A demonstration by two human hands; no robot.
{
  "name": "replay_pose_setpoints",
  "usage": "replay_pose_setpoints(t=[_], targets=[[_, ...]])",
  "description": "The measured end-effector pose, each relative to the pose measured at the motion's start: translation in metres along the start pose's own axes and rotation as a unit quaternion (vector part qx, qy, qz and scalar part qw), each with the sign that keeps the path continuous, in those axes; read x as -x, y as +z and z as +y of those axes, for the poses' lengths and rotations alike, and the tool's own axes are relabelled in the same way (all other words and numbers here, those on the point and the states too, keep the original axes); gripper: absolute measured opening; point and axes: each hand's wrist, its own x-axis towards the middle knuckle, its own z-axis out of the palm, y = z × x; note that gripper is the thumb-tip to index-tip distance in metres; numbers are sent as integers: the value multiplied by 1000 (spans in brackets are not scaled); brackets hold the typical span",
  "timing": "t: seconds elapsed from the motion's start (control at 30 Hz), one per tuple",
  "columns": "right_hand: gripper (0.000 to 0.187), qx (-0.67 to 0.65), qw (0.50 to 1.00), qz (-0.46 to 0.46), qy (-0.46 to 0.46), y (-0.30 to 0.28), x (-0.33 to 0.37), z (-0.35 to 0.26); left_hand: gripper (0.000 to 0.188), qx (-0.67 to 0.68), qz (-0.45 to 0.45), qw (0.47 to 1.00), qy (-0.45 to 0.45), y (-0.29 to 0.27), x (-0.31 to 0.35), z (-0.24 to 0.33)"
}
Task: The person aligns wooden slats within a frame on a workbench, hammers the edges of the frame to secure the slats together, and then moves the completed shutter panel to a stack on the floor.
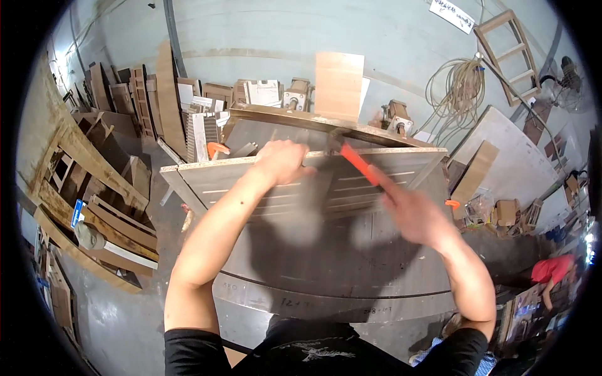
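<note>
A grey wood-grain panel with pale slots (pixel 370 182) stands on edge across a large grey board (pixel 326 263). My left hand (pixel 283 161) is closed at its pale top edge, left of the middle, with the thumb on the near side. My right hand (pixel 414 210), blurred by motion, is wrapped round the red handle of a hammer (pixel 359 164). The dark hammer head is close to the panel's top edge, right of my left hand. Whether it touches the edge, I cannot tell. Behind the panel runs a long wooden rail (pixel 282 116).
Boards and frames (pixel 164 94) lean on the back wall. An orange-handled tool (pixel 216 149) lies beyond the panel's left part. Curved wooden frames (pixel 100 232) stand at the left. A coiled hose (pixel 461 88) hangs at the right. A person in red (pixel 552 269) is far right.
</note>
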Motion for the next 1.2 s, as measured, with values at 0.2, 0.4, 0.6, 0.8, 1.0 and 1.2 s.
replay_pose_setpoints(t=[0.2, 0.4, 0.6, 0.8, 1.0, 1.2], targets=[[49, -35, 994, 98, 12, -43, -22, -37, 53, 6, 10, 1000, -7, 10, 8, -10], [49, 0, 983, 132, -130, 3, -2, 23, 53, 8, -10, 1000, 11, -12, -1, 11], [50, 27, 989, 127, -77, -47, -28, -10, 49, 3, -11, 1000, -20, -1, 5, 2], [51, -151, 981, 114, 48, -29, -13, -17, 53, -3, -11, 1000, -29, -5, 4, 9], [52, -25, 994, -84, 59, -22, -1, -2, 57, -15, -12, 998, -54, -4, 0, 10], [56, -197, 975, 55, 84, -9, 40, 20, 44, 25, -4, 999, 22, 2, -21, 19]])
